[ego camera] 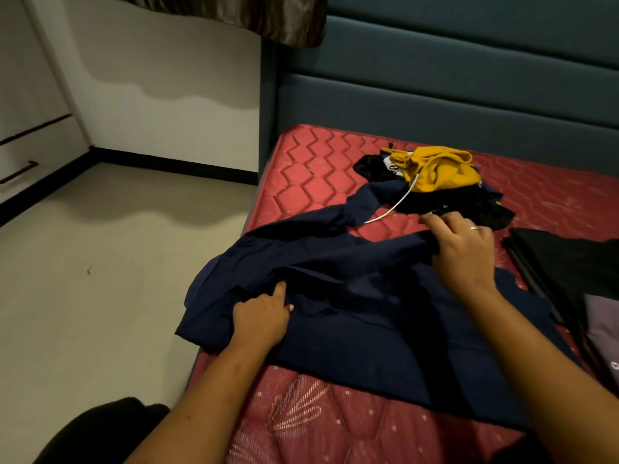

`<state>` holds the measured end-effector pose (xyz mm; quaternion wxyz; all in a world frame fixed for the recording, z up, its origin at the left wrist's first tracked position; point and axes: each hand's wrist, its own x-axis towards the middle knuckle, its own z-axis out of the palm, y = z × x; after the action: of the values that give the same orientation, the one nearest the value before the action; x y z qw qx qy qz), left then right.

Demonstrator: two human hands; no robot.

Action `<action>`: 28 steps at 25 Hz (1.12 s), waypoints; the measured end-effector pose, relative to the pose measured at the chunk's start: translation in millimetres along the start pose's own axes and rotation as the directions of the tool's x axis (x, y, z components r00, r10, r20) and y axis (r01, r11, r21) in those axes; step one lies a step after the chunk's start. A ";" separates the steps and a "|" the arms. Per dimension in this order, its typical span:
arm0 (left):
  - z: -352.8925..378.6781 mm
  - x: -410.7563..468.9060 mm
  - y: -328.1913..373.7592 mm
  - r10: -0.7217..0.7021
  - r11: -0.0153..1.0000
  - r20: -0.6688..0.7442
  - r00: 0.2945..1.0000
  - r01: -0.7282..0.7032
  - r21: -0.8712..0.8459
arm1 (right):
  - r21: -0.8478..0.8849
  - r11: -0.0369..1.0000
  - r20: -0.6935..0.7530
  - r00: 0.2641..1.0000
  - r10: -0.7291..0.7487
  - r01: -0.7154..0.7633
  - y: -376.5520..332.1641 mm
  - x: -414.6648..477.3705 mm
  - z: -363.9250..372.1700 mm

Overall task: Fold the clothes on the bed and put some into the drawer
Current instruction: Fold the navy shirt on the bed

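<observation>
A dark rounded shape (100,426) sits at the bottom left, too dim to identify. Both bare forearms reach forward over the red quilted mattress (315,420). On it, near the edge closest to the floor, a navy garment (361,316) lies spread and rumpled, with one long part trailing away toward the far pile.

The left hand (261,318) rests on the near left part of the navy garment. Its forefinger points straight into a fold and the thumb tip shows, but the other fingers are hidden in the cloth, so I cannot tell whether it grips. The right hand (464,251), wearing a ring (474,228), clutches a bunched fold of the same garment with its thumb tucked round the fabric. Its fingers stretch toward the pile.

At the right edge lie a folded black garment (569,266) and a pale lilac item (603,326). Farther back, a yellow garment (442,170) with a white drawstring (397,204) sits on top of black clothing (469,204). Behind rises the teal padded headboard (452,78).

To the left are the pale floor (100,262), a white drawer (30,152) with a dark handle (20,172), and a brown curtain (254,15) overhead.
</observation>
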<state>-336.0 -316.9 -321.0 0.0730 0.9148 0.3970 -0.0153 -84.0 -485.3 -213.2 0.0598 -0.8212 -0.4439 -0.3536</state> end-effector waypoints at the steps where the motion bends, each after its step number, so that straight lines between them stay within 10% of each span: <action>1: 1.2 -2.8 -0.3 -0.003 1.000 0.001 1.000 0.003 -0.009 | -0.043 0.998 0.080 0.996 0.038 -0.035 12.1 -11.0 -4.0; 4: -2.3 -14.2 5.1 -0.056 0.991 0.011 0.998 0.057 -0.119 | -0.118 0.989 0.405 0.905 0.131 -0.090 44.0 -44.1 -12.8; 7: -6.2 -30.3 24.2 -0.139 0.919 0.027 0.990 0.140 -0.370 | -0.105 0.981 0.331 0.925 0.190 -0.164 68.5 -56.9 -30.1; 9: -8.7 -40.7 39.6 -0.202 0.644 0.092 0.975 0.203 -0.738 | -0.071 0.974 0.188 0.956 0.223 -0.214 78.5 -67.2 -41.4; 11: -12.8 -50.4 50.7 -0.228 0.176 0.220 0.949 0.262 -0.949 | -0.066 0.976 0.386 0.897 0.217 -0.207 84.1 -95.0 -37.7; 15: -12.1 -59.9 61.2 -0.245 -0.267 0.397 0.884 0.332 -0.905 | -0.096 0.961 0.931 0.318 0.179 -0.259 81.9 -123.3 -31.1; 18: -5.7 -60.3 72.3 -0.258 -0.240 0.394 0.882 0.336 -0.911 | -0.074 0.976 0.916 0.374 0.148 -0.207 75.8 -121.9 -29.0; 24: -2.7 -56.9 101.1 -0.211 -0.007 0.272 0.939 0.277 -0.961 | -0.147 0.962 0.947 0.247 0.203 -0.228 77.7 -113.9 -37.0; 28: -9.2 -65.0 137.2 0.052 0.037 0.496 0.867 0.495 -0.868 | -0.031 0.906 0.630 0.695 0.345 -0.421 86.7 -98.2 -28.1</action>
<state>-280.7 -455.2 -289.7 0.7459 0.5163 0.4165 0.0606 -66.9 -616.2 -235.8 0.0298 -0.9603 -0.2769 -0.0159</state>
